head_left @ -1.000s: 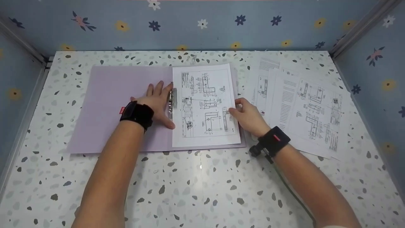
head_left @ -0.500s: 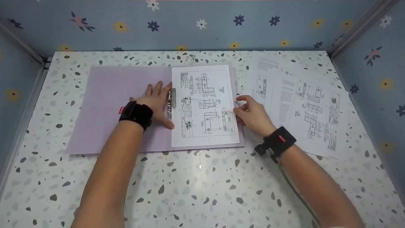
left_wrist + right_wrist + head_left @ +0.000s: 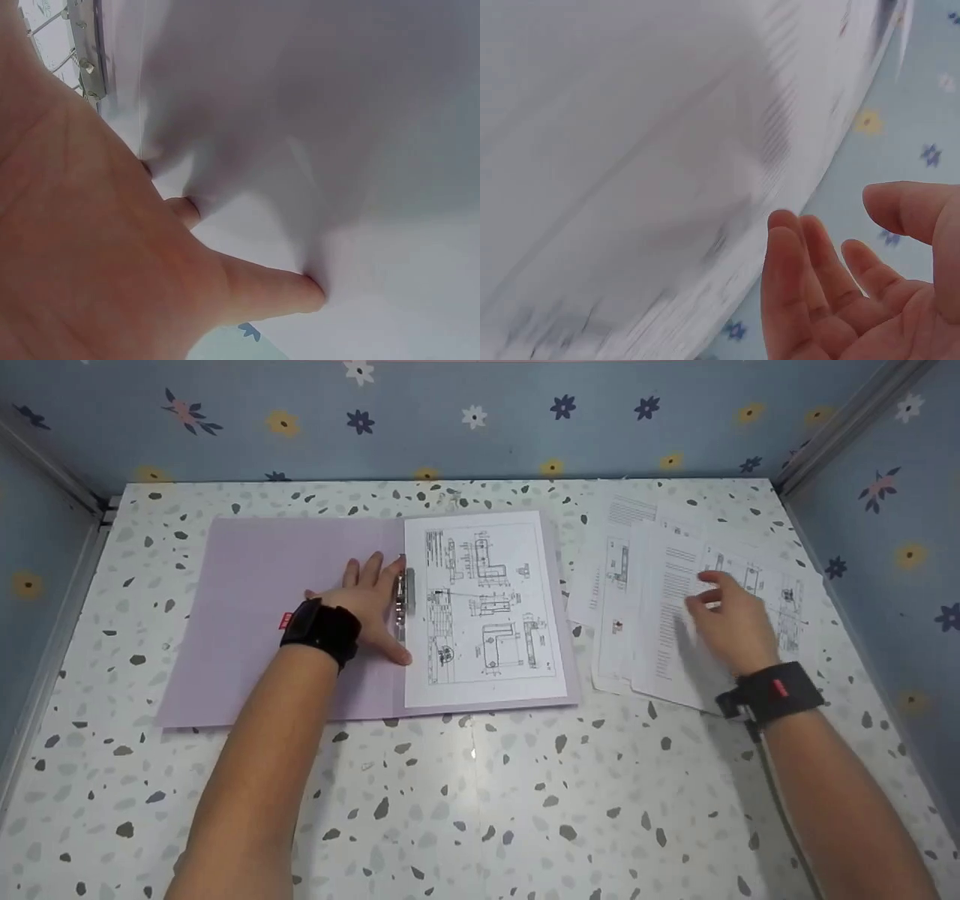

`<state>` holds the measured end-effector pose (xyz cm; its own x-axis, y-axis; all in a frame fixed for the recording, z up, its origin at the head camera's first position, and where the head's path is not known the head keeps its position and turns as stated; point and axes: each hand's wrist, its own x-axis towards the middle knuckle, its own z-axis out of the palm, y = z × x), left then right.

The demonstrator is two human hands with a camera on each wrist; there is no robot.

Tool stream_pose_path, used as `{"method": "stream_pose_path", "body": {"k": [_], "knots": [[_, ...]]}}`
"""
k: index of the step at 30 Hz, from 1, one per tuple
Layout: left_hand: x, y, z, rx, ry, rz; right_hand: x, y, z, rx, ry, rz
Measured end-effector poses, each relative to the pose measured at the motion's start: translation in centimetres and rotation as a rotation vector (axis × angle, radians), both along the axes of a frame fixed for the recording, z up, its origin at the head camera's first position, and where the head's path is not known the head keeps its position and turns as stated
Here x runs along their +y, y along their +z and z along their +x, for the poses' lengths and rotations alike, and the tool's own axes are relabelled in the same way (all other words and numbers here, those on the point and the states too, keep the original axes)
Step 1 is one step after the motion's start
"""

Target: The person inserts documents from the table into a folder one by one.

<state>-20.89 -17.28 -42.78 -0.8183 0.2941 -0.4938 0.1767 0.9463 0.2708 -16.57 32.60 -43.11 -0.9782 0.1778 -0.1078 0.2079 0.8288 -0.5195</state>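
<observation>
A light purple ring binder (image 3: 255,585) lies open on the table. My left hand (image 3: 358,607) rests spread on its left cover, beside the metal ring clip (image 3: 406,592). In the left wrist view the fingertips (image 3: 311,292) press on the cover, and part of the rings (image 3: 82,60) shows at the upper left. A printed drawing sheet (image 3: 487,607) lies on the binder's right side. Over the loose papers (image 3: 652,660) at the right hovers my right hand (image 3: 731,622), its fingers loosely bent. The right wrist view shows nothing between its thumb and fingers (image 3: 784,262).
The speckled white table (image 3: 472,795) spreads in front of the binder. Blue flowered panels (image 3: 480,435) stand behind and at both sides. The loose papers overlap one another. A cable (image 3: 787,817) runs from the right wristband (image 3: 784,694).
My right hand has let go of the drawing sheet's right edge and moved right, over the loose papers. My left hand has stayed on the binder.
</observation>
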Motion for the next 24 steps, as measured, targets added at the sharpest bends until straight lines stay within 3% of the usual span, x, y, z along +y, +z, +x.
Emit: {"method": "stream_pose_path", "body": {"k": [3,6,9,12,19,24], "knots": [[-0.2,0.2,0.0,0.005,0.005,-0.002,4.4,0.1,0.0,-0.071,-0.115,0.103],[-0.5,0.3,0.1,0.001,0.011,-0.008,7.8,0.4,0.5,-0.204,-0.215,0.149],[-0.5,0.3,0.2,0.003,0.014,-0.008,9.7,1.0,1.3,-0.334,-0.271,0.136],[-0.5,0.3,0.2,0.011,0.014,-0.011,10.1,1.7,2.0,-0.406,-0.307,0.089],[-0.1,0.2,0.2,0.016,0.003,-0.011,9.5,3.1,3.1,-0.465,-0.373,0.057],[0.2,0.3,0.1,0.021,-0.004,-0.019,9.3,3.7,3.6,-0.402,-0.377,0.033]]}}
